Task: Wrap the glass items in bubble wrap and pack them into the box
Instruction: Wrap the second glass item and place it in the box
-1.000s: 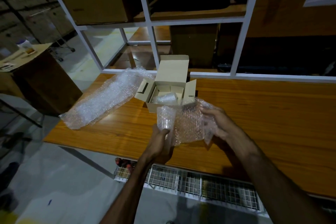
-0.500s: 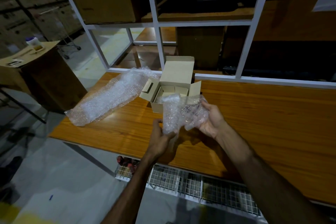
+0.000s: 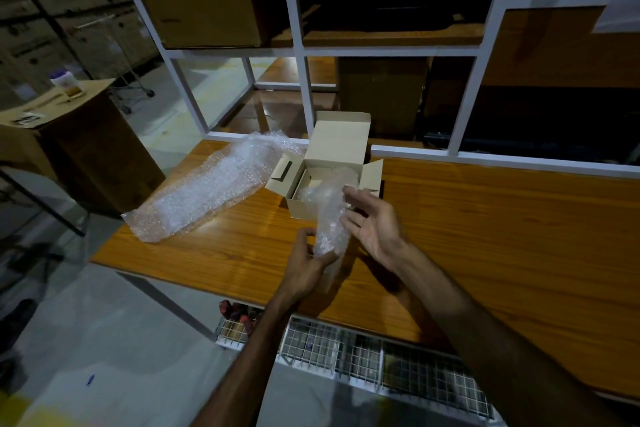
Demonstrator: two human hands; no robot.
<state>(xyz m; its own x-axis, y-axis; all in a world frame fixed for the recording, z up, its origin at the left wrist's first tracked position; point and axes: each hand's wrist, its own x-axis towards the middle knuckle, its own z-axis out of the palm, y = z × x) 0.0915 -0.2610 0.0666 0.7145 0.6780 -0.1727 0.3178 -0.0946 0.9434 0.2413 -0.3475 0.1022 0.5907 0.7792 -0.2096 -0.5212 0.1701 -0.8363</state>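
clearly mid-wrap: left hand [image 3: 306, 265] grips the bubble-wrapped glass [image 3: 330, 224], right hand [image 3: 372, 224] spread flat against it; next, tuck it into the box [image 3: 329, 180].

Both bare forearms reach forward from the lower edge of the head view, the left from lower centre, the right from the lower right corner. The left hand [image 3: 306, 265] has its back to the camera, fingers and thumb curled round the lower end of a wrapped bundle [image 3: 329, 218]. The right hand [image 3: 372, 218] is turned palm up and inward (slightly blurred), fingers straight and spread, their tips touching the bundle's right side. The two hands sit close together, left nearer the body.
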